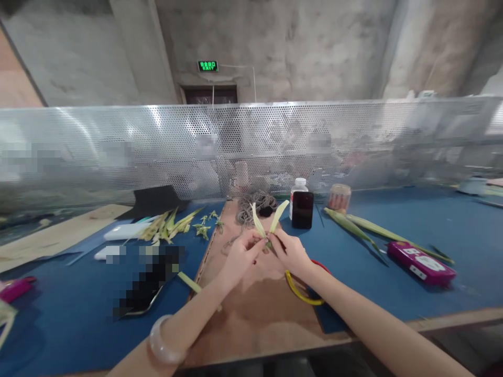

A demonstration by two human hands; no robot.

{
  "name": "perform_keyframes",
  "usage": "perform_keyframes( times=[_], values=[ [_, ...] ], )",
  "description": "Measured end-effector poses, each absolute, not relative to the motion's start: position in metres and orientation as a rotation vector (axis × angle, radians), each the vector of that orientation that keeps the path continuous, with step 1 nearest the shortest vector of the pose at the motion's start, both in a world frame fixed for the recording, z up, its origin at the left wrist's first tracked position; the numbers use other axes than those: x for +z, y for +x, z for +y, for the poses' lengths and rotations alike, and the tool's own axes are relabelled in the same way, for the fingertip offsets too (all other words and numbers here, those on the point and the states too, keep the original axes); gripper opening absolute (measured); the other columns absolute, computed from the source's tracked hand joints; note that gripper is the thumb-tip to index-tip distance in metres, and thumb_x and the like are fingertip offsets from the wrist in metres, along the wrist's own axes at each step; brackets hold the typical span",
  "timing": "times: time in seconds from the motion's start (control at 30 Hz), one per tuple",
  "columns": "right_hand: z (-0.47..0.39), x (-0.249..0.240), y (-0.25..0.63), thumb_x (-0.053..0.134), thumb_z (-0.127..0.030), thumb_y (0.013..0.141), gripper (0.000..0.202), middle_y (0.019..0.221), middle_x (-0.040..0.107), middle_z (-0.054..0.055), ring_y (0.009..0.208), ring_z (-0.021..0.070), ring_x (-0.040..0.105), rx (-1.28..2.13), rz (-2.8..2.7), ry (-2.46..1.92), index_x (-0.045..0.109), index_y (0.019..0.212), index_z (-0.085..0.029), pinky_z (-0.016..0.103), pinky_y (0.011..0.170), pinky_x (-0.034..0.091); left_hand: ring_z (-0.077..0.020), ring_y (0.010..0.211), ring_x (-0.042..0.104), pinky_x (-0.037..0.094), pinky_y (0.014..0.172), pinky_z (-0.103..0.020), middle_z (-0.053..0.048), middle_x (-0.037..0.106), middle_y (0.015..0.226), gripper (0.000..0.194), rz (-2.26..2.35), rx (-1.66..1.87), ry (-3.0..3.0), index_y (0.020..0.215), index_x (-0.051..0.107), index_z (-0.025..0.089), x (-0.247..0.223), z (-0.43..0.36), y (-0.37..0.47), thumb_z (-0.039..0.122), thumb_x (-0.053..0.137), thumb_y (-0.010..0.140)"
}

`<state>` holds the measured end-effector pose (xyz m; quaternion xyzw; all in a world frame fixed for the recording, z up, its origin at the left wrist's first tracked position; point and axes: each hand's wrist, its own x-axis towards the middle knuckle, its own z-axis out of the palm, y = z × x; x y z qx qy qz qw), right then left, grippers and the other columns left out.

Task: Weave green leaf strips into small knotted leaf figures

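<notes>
My left hand (244, 252) and right hand (288, 251), fingertips pinched nearly closed, grip the leaf strips (279, 215) low above the board (251, 319), probably so both tips stand free, while the yarn (251, 203) behind and yellow handle (299, 295) by my right wrist presumably sit within reach.

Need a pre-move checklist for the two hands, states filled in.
1. Left hand on the leaf strips: ok, fingers at their lower ends.
2. Right hand on the leaf strips: ok, also at the lower ends.
3. How the strips meet: cannot tell, fingertips cover that part.
4. Strips apart from the gray yarn: cannot tell, they overlap it in view.
5. Yellow loop in full sight: not ok, the right forearm covers part.
6. Black slab upright: ok, in front of the white-capped bottle.
</notes>
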<state>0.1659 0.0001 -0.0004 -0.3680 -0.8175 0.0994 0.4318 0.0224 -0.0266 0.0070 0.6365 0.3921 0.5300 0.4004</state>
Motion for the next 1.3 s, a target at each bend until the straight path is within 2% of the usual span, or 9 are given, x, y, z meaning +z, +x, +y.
perform_keyframes(
  times=[0.1,0.37,0.53,0.73,1.03,1.13,1.3],
  values=[
    [0.002,-0.002,0.170,0.034,-0.024,0.085,0.020,0.063,0.056,0.003,0.053,0.0119,0.049,0.184,-2.072,-0.915,0.052,0.083,-0.015,0.021,0.052,0.033,-0.0061,0.044,0.038,0.031,0.039,-0.016,0.002,0.052,0.061,0.017,0.995,1.401,1.613,0.078,0.054,0.015,0.003,-0.022,0.028,0.031,0.050,0.075],
    [0.003,0.000,0.173,0.034,-0.019,0.083,0.017,0.058,0.048,-0.001,0.047,0.0095,0.039,0.097,-2.170,-0.888,0.050,0.081,-0.015,0.020,0.049,0.030,-0.0077,0.045,0.041,0.032,0.040,-0.016,0.001,0.054,0.060,0.018,0.961,1.487,1.610,0.074,0.051,0.015,-0.006,-0.011,0.029,0.032,0.048,0.076],
    [0.002,0.000,0.168,0.033,-0.017,0.084,0.016,0.063,0.052,0.001,0.053,0.0111,0.046,0.094,-2.223,-0.872,0.049,0.083,-0.015,0.021,0.052,0.034,-0.0098,0.048,0.046,0.033,0.041,-0.018,-0.001,0.057,0.061,0.017,0.995,1.512,1.607,0.074,0.053,0.015,-0.008,-0.006,0.024,0.031,0.048,0.075],
    [0.008,-0.003,0.168,0.031,-0.018,0.085,0.022,0.070,0.056,0.006,0.065,0.0159,0.054,0.029,-2.276,-0.926,0.051,0.077,-0.016,0.025,0.059,0.039,-0.0151,0.062,0.056,0.041,0.059,-0.025,-0.003,0.060,0.065,0.013,0.981,1.547,1.637,0.070,0.054,0.016,-0.011,0.003,0.024,0.026,0.049,0.075],
    [0.011,-0.009,0.171,0.029,-0.019,0.085,0.024,0.075,0.061,0.009,0.068,0.0201,0.058,-0.111,-2.312,-1.047,0.053,0.082,-0.018,0.027,0.058,0.041,-0.0163,0.061,0.058,0.043,0.058,-0.026,-0.004,0.061,0.064,0.012,0.968,1.534,1.604,0.069,0.053,0.017,-0.012,0.003,0.025,0.024,0.046,0.077],
    [0.012,-0.011,0.172,0.027,-0.018,0.085,0.024,0.079,0.062,0.010,0.071,0.0203,0.060,-0.202,-2.333,-1.063,0.051,0.090,-0.018,0.027,0.058,0.041,-0.0162,0.058,0.058,0.043,0.058,-0.026,-0.003,0.061,0.062,0.011,0.968,1.540,1.594,0.070,0.054,0.017,-0.012,0.004,0.025,0.024,0.047,0.076],
    [0.013,-0.014,0.173,0.026,-0.017,0.085,0.024,0.077,0.063,0.010,0.068,0.0197,0.060,-0.277,-2.346,-1.108,0.050,0.090,-0.017,0.026,0.057,0.040,-0.0159,0.060,0.059,0.043,0.058,-0.025,-0.003,0.062,0.062,0.012,0.944,1.550,1.577,0.069,0.054,0.017,-0.012,0.005,0.025,0.023,0.047,0.076]
  ],
)
